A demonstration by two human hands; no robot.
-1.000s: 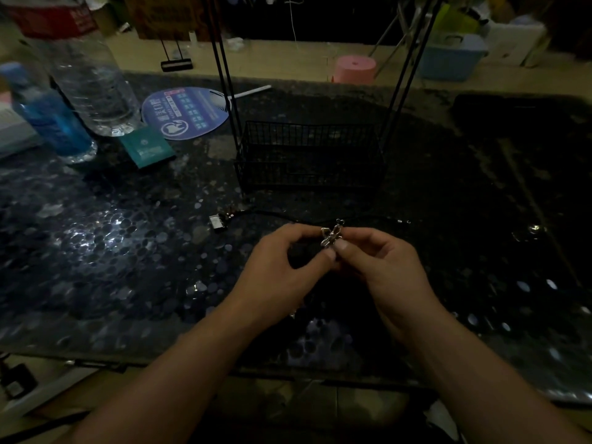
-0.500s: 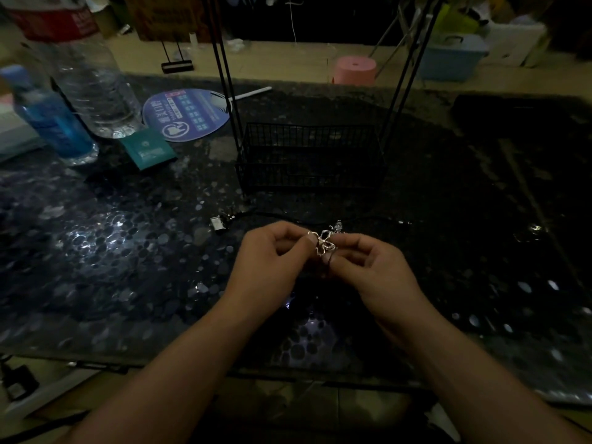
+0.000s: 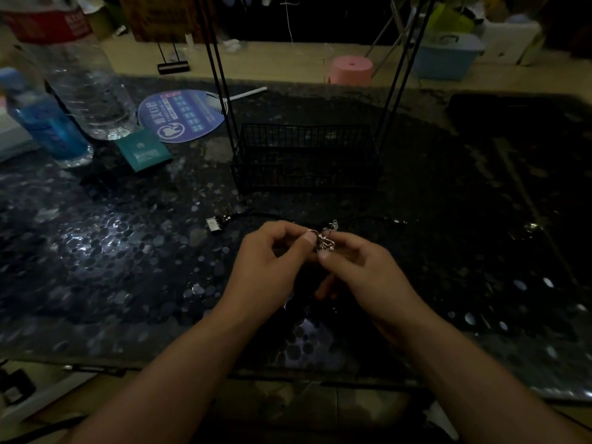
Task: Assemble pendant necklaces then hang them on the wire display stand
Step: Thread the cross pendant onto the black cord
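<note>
Both hands met over the dark tabletop (image 3: 96, 257): left hand (image 3: 269, 264) and right hand (image 3: 362, 270) pinched a silver pendant (image 3: 324, 242) between fingertips. Since a second earlier it had tipped leftward, seemingly being threaded. Its black cord (image 3: 272, 215) lay just beyond, before the wire display stand (image 3: 304, 155), nothing visibly hung.

Worktop (image 3: 128, 251): dark glossy slab, pebble-like pattern, bright glare patch at left. Pendant (image 3: 324, 242): shiny silver metal, thin wire-like form, catches light. Cord (image 3: 275, 216): matt black, near worktop centre. Stand (image 3: 304, 155): thin black wire mesh and rods, matt. Big bottle (image 3: 86, 84) at far left edge: clear plastic, ribbed, red label. Small bottle (image 3: 48, 126): translucent blue plastic. Fan (image 3: 184, 115): smooth printed plastic, slight sheen. Green packet (image 3: 142, 150): looks like matt card
</note>
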